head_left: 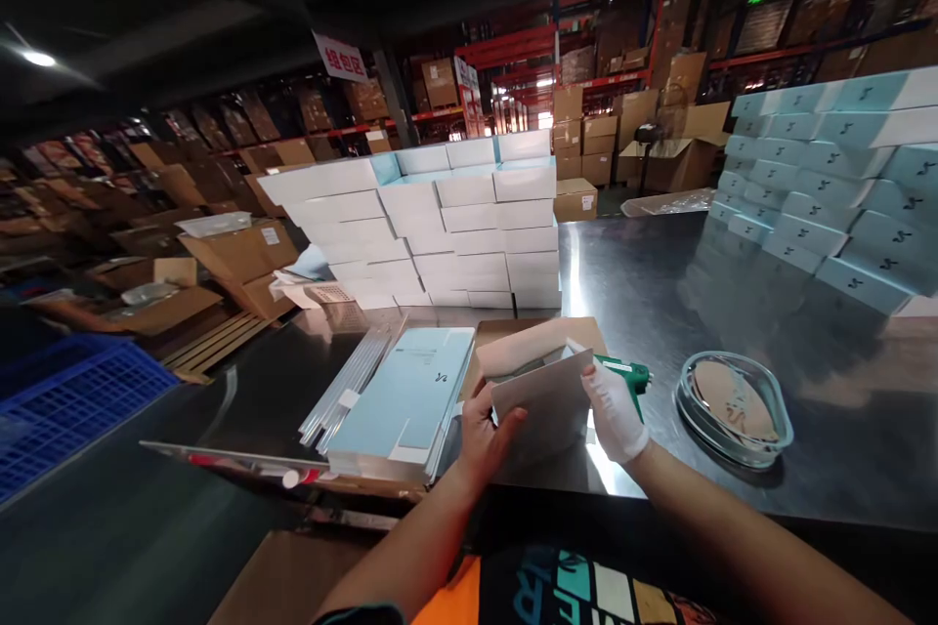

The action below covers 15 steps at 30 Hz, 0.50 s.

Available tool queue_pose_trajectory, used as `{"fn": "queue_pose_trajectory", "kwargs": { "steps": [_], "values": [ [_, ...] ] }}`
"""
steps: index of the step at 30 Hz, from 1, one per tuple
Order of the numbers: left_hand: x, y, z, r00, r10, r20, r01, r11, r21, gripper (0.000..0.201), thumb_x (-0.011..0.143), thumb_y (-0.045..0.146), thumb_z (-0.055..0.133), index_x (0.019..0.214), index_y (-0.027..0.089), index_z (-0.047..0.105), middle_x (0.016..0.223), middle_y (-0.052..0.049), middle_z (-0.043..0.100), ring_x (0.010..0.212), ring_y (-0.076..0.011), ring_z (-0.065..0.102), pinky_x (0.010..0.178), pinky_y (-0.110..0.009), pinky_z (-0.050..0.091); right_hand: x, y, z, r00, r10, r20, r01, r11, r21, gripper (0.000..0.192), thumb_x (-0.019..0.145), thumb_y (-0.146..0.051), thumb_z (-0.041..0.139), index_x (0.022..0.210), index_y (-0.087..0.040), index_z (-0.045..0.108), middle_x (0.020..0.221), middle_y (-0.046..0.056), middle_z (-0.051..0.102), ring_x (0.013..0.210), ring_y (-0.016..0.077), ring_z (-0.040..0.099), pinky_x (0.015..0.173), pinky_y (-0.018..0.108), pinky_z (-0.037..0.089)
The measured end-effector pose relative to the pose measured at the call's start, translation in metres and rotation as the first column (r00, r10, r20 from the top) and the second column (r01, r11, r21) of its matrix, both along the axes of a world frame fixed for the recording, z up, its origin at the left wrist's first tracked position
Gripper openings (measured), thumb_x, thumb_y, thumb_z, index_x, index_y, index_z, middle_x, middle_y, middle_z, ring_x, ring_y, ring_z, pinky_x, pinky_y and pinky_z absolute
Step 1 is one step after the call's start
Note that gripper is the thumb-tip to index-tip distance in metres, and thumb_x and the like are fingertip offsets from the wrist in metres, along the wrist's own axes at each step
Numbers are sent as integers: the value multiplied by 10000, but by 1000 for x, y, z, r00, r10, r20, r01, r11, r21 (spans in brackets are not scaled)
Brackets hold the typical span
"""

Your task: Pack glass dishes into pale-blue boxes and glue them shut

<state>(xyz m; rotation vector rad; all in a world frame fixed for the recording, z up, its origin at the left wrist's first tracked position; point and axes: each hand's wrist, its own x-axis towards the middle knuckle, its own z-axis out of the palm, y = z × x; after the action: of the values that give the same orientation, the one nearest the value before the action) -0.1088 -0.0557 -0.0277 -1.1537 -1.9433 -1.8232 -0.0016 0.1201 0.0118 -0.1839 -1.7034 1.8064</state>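
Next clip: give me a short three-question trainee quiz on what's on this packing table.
1. True or false: the right hand wears a white glove.
2. What do both hands hold? A) grey card sheet B) glass dish C) blue crate
3. What lies just left of the left hand?

Key:
1. True.
2. A, the grey card sheet.
3. A stack of flat light-blue boxes; the glass dish sits to the right.

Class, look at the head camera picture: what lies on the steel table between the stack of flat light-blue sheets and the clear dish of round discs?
In the head view, between the light-blue sheets and the clear dish lie the grey card, held by the left hand and gloved right hand, and a green tool.
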Motion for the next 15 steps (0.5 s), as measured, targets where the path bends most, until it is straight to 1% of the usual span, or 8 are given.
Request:
{"fn": "queue_pose_trajectory", "kwargs": {
  "steps": [2,5,7,9,10,11,13,15],
  "values": [
    [-4,-1,-9,1000,-8,24,6,999,51,576,919,764,695,1056,212,782,1013,-94,768,990,-287,707,907,-416,578,-7,-2,1,997,-49,51,49,999,-1,606,872,-782,714,1081,-217,784,1076,116,823,1077,349,748,1016,518,597],
    [-9,-4,-26,999,18,48,-25,986,163,680,921,723,729,1390,240,638,1319,-140,719,1189,-305,710,1007,-440,586,-19,-8,1,962,-249,111,248,968,28,516,778,-622,796,1094,-221,724,1049,91,803,1005,306,738,969,483,598],
    [-14,-9,-36,999,33,-10,-32,992,120,694,914,734,731,1404,252,637,1382,-148,694,1381,-347,631,1141,-497,530,-22,-8,0,942,-323,95,320,946,45,590,748,-550,784,1229,-229,667,1152,98,789,1034,283,735,971,456,595],
    [-20,-16,-43,995,19,-93,-20,1000,-8,643,898,750,740,1307,254,718,1305,-134,732,1471,-381,563,1230,-546,455,-16,0,-1,955,-290,66,283,954,99,633,821,-570,702,1352,-235,618,1264,125,769,1083,278,737,966,440,595],
    [-23,-20,-45,993,11,-121,-18,998,-59,630,887,757,750,1268,257,747,1258,-127,750,1480,-390,554,1243,-559,439,-10,7,-2,959,-271,78,255,951,173,610,876,-595,640,1367,-234,622,1298,141,760,1111,286,735,960,439,595],
    [-25,-23,-46,991,8,-137,-20,996,-87,634,872,768,759,1252,259,764,1230,-123,762,1474,-394,559,1242,-565,439,-1,16,-3,952,-280,121,237,929,283,580,919,-617,586,1344,-227,650,1304,159,757,1130,303,734,953,446,592],
    [-27,-26,-45,990,15,-137,-28,996,-89,667,847,796,765,1244,260,777,1206,-121,779,1439,-388,590,1226,-560,459,17,38,-7,878,-377,295,168,820,547,534,947,-634,559,1217,-206,729,1247,200,766,1140,362,734,945,490,580],
    [-25,-25,-42,993,11,-114,-19,997,-71,692,837,828,749,1233,261,786,1185,-117,793,1391,-372,629,1223,-555,465,31,61,-13,697,-524,490,33,706,708,475,890,-629,661,1010,-184,777,1081,237,786,1054,426,752,914,550,568]
  ]
}}
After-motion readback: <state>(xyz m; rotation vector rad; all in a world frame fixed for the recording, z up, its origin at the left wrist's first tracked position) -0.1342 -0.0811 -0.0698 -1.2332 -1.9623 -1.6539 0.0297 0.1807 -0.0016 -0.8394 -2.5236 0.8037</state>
